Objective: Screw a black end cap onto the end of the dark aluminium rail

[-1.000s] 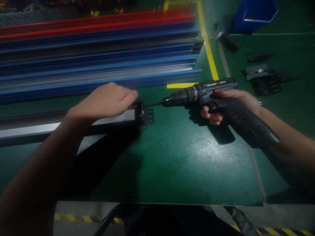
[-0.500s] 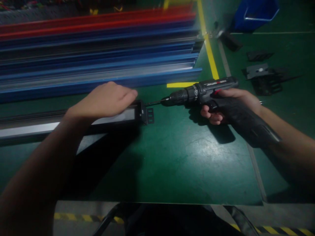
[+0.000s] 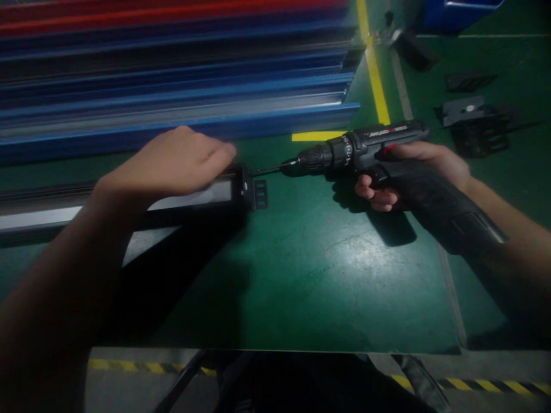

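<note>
My right hand (image 3: 413, 166) is wrapped round the grip of a black cordless drill (image 3: 365, 150), its thumb by a red switch. A long thin bit (image 3: 269, 169) runs left from the chuck, its tip at the black slotted end bracket (image 3: 252, 192) of a long dark bar. That bar, a profile with a pale inner strip (image 3: 202, 194), lies across the left side of the green table. My left hand (image 3: 176, 163) is closed over the bar near its bracketed end, fingers curled down on the far side and partly hidden.
Several long blue profiles (image 3: 215, 127) and a red one (image 3: 172, 16) lie behind the bar. Dark metal brackets (image 3: 465, 109) rest at the right, with a blue bin (image 3: 460, 14) beyond. Yellow tape (image 3: 374, 74) marks the green table (image 3: 310, 287); its front edge is near me.
The view has shifted a little, so things at the back sit higher in the picture. Both hands keep their holds, and the bit tip stays at the bracket.
</note>
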The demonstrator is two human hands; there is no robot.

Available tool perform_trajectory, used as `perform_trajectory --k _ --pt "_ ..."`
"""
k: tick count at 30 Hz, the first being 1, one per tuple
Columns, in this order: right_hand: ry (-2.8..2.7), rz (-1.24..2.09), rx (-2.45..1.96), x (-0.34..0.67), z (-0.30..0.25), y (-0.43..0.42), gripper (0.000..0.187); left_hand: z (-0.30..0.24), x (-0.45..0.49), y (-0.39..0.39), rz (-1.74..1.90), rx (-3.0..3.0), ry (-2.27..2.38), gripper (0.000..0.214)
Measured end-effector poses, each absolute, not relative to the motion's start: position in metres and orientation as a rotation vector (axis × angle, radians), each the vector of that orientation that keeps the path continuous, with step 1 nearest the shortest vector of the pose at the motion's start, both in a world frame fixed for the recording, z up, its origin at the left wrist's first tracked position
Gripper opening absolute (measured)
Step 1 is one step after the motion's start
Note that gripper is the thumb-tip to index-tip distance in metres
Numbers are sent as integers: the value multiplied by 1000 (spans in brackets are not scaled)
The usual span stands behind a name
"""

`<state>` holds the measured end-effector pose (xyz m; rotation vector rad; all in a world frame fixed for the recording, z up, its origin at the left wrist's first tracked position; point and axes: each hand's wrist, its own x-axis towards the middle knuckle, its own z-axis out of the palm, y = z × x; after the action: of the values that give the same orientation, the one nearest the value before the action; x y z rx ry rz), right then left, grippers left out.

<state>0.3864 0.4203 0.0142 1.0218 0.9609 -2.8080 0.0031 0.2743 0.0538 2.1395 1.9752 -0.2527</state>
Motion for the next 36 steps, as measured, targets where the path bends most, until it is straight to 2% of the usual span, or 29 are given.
perform_trajectory --k 20,26,36 --pt "1027 -2792 909 393 7 423 51 49 1 276 -229 2157 1996 58" --pt "949 -2772 982 388 11 423 42 53 1 275 -239 2170 1916 54" --pt "902 -2824 812 389 8 425 41 54 2 275 -259 2170 1933 58"
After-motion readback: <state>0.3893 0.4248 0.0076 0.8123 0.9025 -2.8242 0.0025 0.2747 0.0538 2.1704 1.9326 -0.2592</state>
